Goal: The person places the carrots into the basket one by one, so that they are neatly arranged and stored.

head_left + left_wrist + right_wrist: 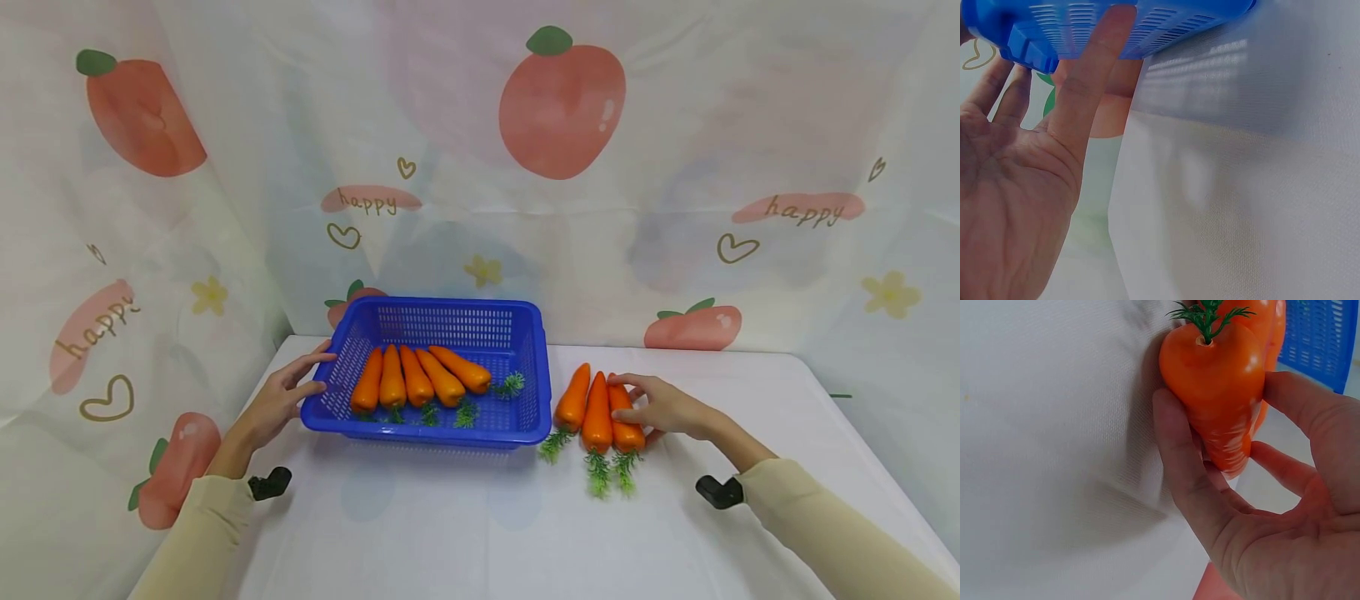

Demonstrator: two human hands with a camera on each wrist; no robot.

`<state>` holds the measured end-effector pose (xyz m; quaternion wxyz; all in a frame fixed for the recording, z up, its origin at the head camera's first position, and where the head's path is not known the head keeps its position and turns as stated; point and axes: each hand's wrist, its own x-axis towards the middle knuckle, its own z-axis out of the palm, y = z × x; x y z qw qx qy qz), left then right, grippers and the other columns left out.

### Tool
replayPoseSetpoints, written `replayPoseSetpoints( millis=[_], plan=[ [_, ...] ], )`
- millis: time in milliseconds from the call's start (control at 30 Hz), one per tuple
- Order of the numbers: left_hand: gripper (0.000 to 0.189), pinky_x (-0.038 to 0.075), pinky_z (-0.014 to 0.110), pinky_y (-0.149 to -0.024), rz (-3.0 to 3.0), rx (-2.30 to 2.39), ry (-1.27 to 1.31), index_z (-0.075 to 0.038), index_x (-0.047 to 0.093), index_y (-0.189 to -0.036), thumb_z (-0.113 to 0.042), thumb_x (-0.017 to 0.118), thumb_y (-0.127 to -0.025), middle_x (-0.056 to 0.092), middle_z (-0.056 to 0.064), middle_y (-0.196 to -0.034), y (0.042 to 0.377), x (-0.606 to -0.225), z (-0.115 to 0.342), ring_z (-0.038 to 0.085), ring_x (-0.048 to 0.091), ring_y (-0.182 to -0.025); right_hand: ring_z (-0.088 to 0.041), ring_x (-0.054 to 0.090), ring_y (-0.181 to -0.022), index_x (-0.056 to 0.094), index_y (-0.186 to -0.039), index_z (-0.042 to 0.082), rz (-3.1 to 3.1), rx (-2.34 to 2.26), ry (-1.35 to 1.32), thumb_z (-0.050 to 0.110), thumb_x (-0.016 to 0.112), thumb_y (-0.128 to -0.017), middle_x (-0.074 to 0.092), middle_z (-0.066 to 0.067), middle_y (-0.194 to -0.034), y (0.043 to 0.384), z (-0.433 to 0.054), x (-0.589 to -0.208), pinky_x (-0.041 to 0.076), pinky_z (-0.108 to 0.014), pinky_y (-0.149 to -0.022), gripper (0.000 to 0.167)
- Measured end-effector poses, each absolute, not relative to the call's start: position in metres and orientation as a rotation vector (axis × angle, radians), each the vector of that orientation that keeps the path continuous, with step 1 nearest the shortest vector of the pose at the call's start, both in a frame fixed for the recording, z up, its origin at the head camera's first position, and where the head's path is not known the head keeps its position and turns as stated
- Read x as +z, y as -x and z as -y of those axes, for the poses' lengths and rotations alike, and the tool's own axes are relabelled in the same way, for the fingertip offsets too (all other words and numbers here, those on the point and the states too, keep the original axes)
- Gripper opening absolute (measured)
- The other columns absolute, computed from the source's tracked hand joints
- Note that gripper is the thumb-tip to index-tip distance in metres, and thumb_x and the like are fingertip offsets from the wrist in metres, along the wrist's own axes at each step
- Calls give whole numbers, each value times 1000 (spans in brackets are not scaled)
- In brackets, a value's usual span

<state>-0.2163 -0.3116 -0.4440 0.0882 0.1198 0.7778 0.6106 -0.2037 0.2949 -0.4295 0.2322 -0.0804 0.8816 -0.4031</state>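
Observation:
A blue plastic basket [534, 375] stands on the table with several orange carrots [417, 377] with green tops lying in a row inside it. My left hand [273, 407] rests at its left end, and in the left wrist view the extended thumb [1094, 78] touches the basket's side. To the right of the basket lie three more carrots side by side, the left one [573, 400] nearest it and the middle one [597, 421] beside that. My right hand [663, 408] grips the rightmost carrot [1219, 381], thumb and fingers on either side of its body.
A white cloth covers the table [420, 533]. Behind and at the sides hangs a pale fabric backdrop [465, 100] printed with fruit, hearts and flowers. Dark wrist-worn devices [720, 492] sit at both cuffs.

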Motion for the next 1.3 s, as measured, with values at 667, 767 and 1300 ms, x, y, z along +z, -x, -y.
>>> replayPoseSetpoints(
  millis=[667, 767, 1300],
  plan=[
    [53, 59, 51, -89, -2307, 1825, -346, -8, 43, -154, -17, 58, -105, 13, 2, -173, 216, -442, 311, 51, 17, -152, -25, 64, -73, 36, -156, 2, -2437, -994, 259, 21, 75, -94, 47, -33, -135, 210, -297, -421, 63, -43, -66, 76],
    [54, 57, 54, -90, -2312, 1819, -350, -7, 43, -155, -17, 59, -104, 13, 2, -173, 216, -442, 311, 51, 16, -152, -25, 66, -74, 38, -155, 3, -2436, -986, 281, 20, 75, -94, 46, -33, -136, 211, -298, -415, 63, -43, -65, 74],
    [54, 56, 58, -92, -2323, 1810, -334, -8, 43, -155, -17, 59, -104, 12, 3, -173, 215, -441, 310, 51, 15, -152, -28, 70, -86, 43, -149, 6, -2506, -999, 478, 20, 76, -94, 44, -35, -142, 217, -300, -360, 63, -46, -66, 66]
  ],
)
